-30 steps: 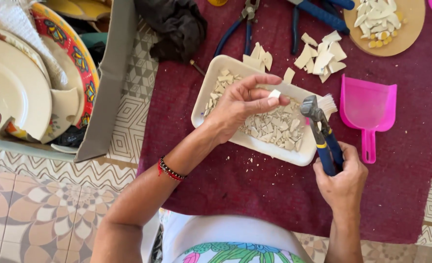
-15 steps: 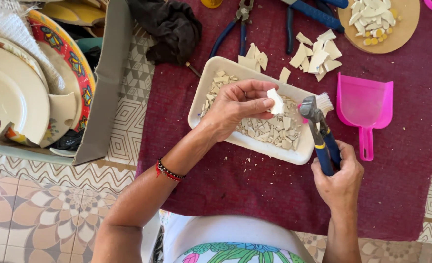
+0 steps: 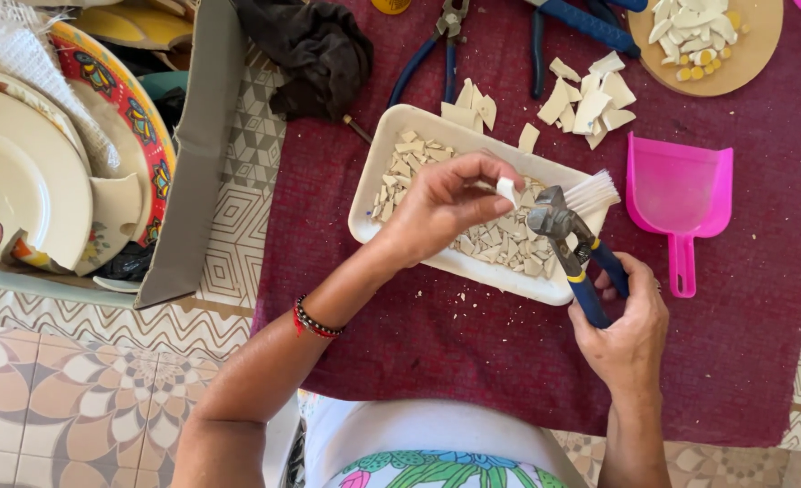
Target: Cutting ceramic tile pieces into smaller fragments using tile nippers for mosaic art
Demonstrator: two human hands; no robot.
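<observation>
Over the middle of the dark red cloth that covers our counter, we hold a small white ceramic shard pinched between the thumb and fingertips of our left hand. The shard hangs just above the white rectangular tray, which is filled with small pale ceramic chips. Our right hand is wrapped tight around the blue and yellow handles of the metal tile nippers, its fingers curled shut on them. The steel head of the nippers points toward the shard and stands just beside it; we cannot tell whether the two touch. A clump of white bristles shows just behind the nippers' head, over the tray's right end.

Toward the far edge of the counter lie loose white ceramic fragments, a pair of blue-handled pliers and a round wooden board carrying white and yellow pieces. A pink plastic dustpan lies to the right of the tray, near our right hand. A crumpled dark cloth sits at the far left corner of the red cloth. Beyond the left edge, a grey cardboard box holds stacked ceramic plates, some plain white, one with a red patterned rim. A beaded red and black bracelet circles our left wrist.
</observation>
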